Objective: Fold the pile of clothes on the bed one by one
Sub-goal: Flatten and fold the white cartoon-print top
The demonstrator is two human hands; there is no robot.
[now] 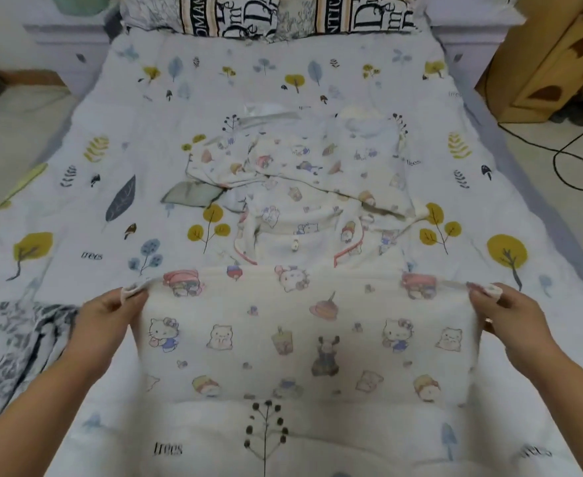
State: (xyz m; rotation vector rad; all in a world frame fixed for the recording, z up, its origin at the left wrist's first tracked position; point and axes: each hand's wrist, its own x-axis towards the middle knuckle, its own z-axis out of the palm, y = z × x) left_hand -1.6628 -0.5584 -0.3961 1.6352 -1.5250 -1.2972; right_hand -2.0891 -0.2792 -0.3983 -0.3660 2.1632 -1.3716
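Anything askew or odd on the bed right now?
Nothing damaged or spilled. The cartoon-print garment is held level at its two top corners by the left hand and right hand. Behind it, the rest of the clothes lie rumpled, and a grey patterned cloth is bunched at the left edge.

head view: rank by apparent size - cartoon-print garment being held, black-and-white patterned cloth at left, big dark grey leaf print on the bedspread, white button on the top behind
1. Cartoon-print garment
2. Black-and-white patterned cloth, partly cut off by the frame, so true extent unsure
3. Dark grey leaf print
4. White button
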